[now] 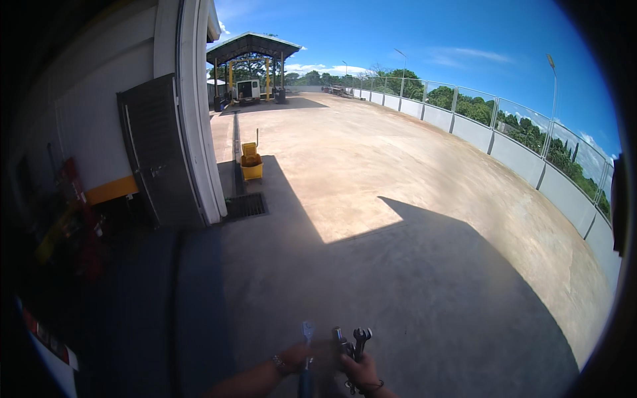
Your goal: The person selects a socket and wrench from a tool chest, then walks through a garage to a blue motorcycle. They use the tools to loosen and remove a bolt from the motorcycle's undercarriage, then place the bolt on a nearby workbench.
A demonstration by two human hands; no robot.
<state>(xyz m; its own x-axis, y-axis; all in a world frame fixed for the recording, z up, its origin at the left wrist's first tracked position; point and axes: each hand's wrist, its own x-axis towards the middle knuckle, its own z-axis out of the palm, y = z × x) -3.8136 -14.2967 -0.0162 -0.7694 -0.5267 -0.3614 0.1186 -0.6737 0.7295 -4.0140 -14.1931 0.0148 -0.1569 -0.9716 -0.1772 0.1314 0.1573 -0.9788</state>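
Note:
My left hand point(297, 357) is closed round a long tool point(307, 330) with a pale metal head at the top and a dark bluish handle below, held upright at the bottom centre. Just right of it, my right hand point(358, 370) grips several metal wrenches point(362, 338), one with an open jaw, along with a dark cylindrical metal piece point(340, 338). The two hands are close; whether the items touch between them I cannot tell.
A grey door point(157, 149) stands open at the left, beside a drain grate point(244, 207) and yellow mop bucket point(252, 168). A white car point(56, 355) is low left. A canopy point(252, 45) shelters a white van point(248, 91). A wall point(531, 159) borders the concrete yard point(358, 146).

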